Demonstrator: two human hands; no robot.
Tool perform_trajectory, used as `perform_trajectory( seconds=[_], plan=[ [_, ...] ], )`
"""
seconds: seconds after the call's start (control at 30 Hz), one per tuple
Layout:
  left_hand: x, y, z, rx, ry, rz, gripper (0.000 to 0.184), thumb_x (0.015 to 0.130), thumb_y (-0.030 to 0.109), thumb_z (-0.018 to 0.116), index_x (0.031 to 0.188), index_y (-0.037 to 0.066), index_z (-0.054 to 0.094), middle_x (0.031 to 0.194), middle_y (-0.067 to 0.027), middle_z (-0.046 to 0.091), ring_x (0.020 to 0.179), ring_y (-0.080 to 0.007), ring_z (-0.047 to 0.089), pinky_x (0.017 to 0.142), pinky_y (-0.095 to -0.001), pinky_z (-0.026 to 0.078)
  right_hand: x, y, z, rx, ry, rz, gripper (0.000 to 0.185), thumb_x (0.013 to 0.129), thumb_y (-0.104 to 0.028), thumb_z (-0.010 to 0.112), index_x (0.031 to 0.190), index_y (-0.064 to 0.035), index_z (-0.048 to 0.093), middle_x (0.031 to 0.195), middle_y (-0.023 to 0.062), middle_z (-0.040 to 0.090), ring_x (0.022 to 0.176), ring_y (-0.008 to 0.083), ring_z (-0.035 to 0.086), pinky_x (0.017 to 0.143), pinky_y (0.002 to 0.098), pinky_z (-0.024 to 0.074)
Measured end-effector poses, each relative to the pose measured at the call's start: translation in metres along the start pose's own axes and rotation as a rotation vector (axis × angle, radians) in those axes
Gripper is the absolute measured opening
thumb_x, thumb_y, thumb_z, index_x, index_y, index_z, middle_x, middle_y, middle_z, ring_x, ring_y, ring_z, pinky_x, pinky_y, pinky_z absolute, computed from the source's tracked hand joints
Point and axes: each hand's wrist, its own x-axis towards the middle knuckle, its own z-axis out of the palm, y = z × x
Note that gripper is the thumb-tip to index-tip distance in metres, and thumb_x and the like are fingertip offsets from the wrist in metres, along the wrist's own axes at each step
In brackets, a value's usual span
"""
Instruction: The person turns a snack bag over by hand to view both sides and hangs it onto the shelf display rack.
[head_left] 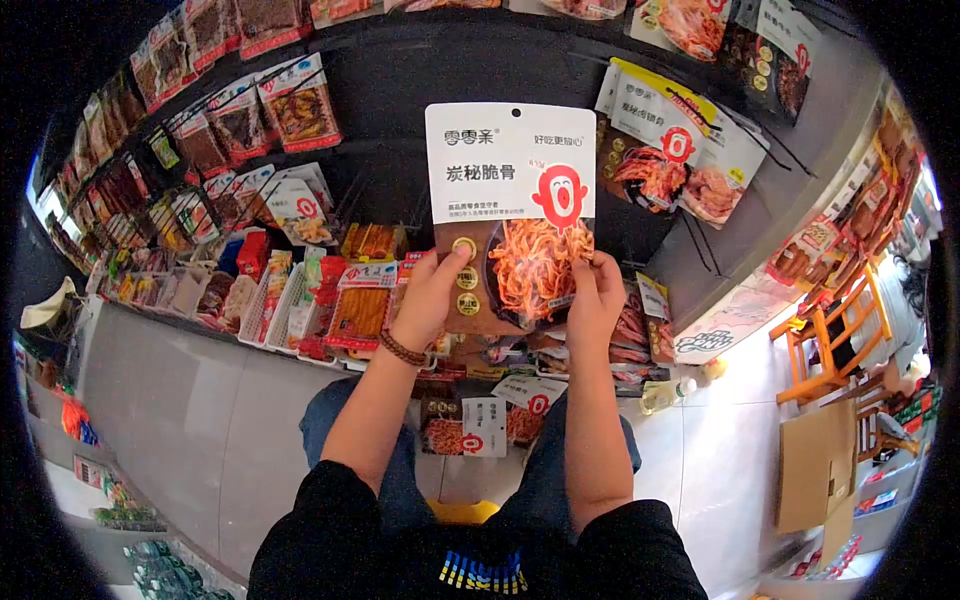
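A large snack packet (515,215), white above and brown below with a red cartoon figure and a picture of shredded food, is held upright in front of me. My left hand (432,295) pinches its lower left side, thumb on the front. On the lower right edge, my right hand (598,290) is closed with the thumb in front. The fingers behind the packet are hidden. Below, between my knees, several similar packets (484,427) lie low down near the floor.
Packets hang on hooks at the left (298,100) and right (665,150) of a black display wall. White baskets (285,305) of snacks line the lower shelf. A plastic bottle (668,395), cardboard box (815,470) and wooden chair (830,340) stand at the right.
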Motion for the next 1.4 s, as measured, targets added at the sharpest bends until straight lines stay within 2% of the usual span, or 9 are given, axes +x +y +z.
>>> perform_trajectory(
  seconds=[0.27, 0.57, 0.9, 1.07, 1.1, 1.17, 1.2, 1.27, 1.4],
  plan=[
    [0.022, 0.015, 0.03, 0.176, -0.048, 0.156, 0.03, 0.082, 0.026, 0.051, 0.094, -0.001, 0.055, 0.085, -0.003, 0.058, 0.072, -0.0065, 0.052, 0.062, -0.0209, 0.042, 0.022, -0.015, -0.007, 0.015, 0.068, -0.092, 0.008, 0.079, -0.005, 0.05, 0.086, 0.0001, 0.05, 0.072, -0.0007, 0.051, 0.064, 0.0033, 0.043, 0.058, 0.0171, 0.0346],
    [0.045, 0.029, 0.049, 0.14, -0.056, 0.11, 0.031, 0.082, 0.028, 0.052, 0.09, -0.002, 0.056, 0.081, -0.0029, 0.057, 0.069, -0.0072, 0.052, 0.062, -0.0207, 0.042, 0.041, -0.024, -0.007, -0.071, 0.116, -0.094, 0.013, 0.078, -0.005, 0.049, 0.089, 0.0013, 0.052, 0.075, 0.0008, 0.053, 0.065, 0.0039, 0.044, 0.06, 0.0172, 0.0352],
    [0.051, 0.018, 0.046, 0.162, -0.055, 0.079, 0.031, 0.081, 0.028, 0.052, 0.09, -0.002, 0.056, 0.082, -0.003, 0.057, 0.071, -0.0072, 0.051, 0.061, -0.0207, 0.041, 0.046, -0.014, -0.013, 0.008, 0.085, -0.065, 0.012, 0.079, -0.006, 0.05, 0.088, 0.0021, 0.052, 0.075, 0.001, 0.054, 0.066, 0.0045, 0.046, 0.06, 0.017, 0.0354],
    [0.052, -0.002, 0.026, 0.156, -0.028, 0.065, 0.035, 0.082, 0.028, 0.05, 0.098, -0.003, 0.053, 0.09, -0.0056, 0.055, 0.079, -0.0108, 0.052, 0.061, -0.0224, 0.043, 0.043, -0.004, -0.023, -0.086, 0.094, -0.032, 0.014, 0.079, -0.009, 0.05, 0.088, 0.002, 0.052, 0.077, 0.0024, 0.054, 0.066, 0.0052, 0.047, 0.062, 0.0167, 0.0352],
    [0.047, -0.003, 0.025, 0.157, -0.03, 0.067, 0.035, 0.082, 0.028, 0.05, 0.098, -0.003, 0.053, 0.09, -0.0056, 0.055, 0.079, -0.0108, 0.052, 0.061, -0.0224, 0.043, 0.042, 0.0, -0.026, -0.121, 0.101, -0.007, 0.014, 0.079, -0.01, 0.05, 0.087, 0.0012, 0.052, 0.076, 0.0025, 0.053, 0.065, 0.0057, 0.047, 0.06, 0.0171, 0.0368],
    [0.033, -0.009, 0.022, 0.107, 0.107, -0.144, 0.034, 0.082, 0.027, 0.05, 0.1, -0.001, 0.048, 0.087, -0.005, 0.055, 0.069, -0.014, 0.053, 0.064, -0.0281, 0.047, 0.041, 0.006, -0.032, -0.163, 0.112, 0.016, 0.014, 0.079, -0.011, 0.05, 0.086, 0.0004, 0.052, 0.075, 0.0026, 0.051, 0.064, 0.0062, 0.047, 0.057, 0.0176, 0.0384],
    [0.031, -0.017, 0.016, 0.057, 0.107, -0.166, 0.031, 0.082, 0.022, 0.049, 0.102, -0.001, 0.046, 0.087, -0.0055, 0.055, 0.07, -0.0162, 0.055, 0.064, -0.0314, 0.048, 0.04, 0.008, -0.034, -0.102, 0.116, 0.089, 0.012, 0.078, -0.011, 0.049, 0.084, -0.0007, 0.051, 0.072, 0.0026, 0.05, 0.059, 0.0075, 0.047, 0.051, 0.0196, 0.0396],
    [0.032, -0.038, 0.002, 0.021, 0.093, -0.138, 0.029, 0.083, 0.02, 0.049, 0.102, -0.001, 0.047, 0.087, -0.0056, 0.055, 0.073, -0.0165, 0.056, 0.064, -0.0304, 0.048, 0.037, 0.009, -0.037, 0.017, 0.122, 0.237, 0.008, 0.078, -0.01, 0.048, 0.08, -0.003, 0.05, 0.066, 0.0026, 0.047, 0.048, 0.01, 0.047, 0.039, 0.0237, 0.0421],
    [0.031, -0.04, -0.004, 0.011, 0.041, -0.076, 0.022, 0.083, 0.016, 0.049, 0.097, 0.0, 0.049, 0.087, -0.0059, 0.056, 0.078, -0.0178, 0.058, 0.064, -0.0275, 0.047, 0.037, 0.009, -0.038, -0.06, 0.148, 0.224, 0.008, 0.077, -0.01, 0.048, 0.079, -0.0025, 0.049, 0.064, 0.0046, 0.048, 0.045, 0.0118, 0.048, 0.041, 0.0241, 0.0429]
  ],
)
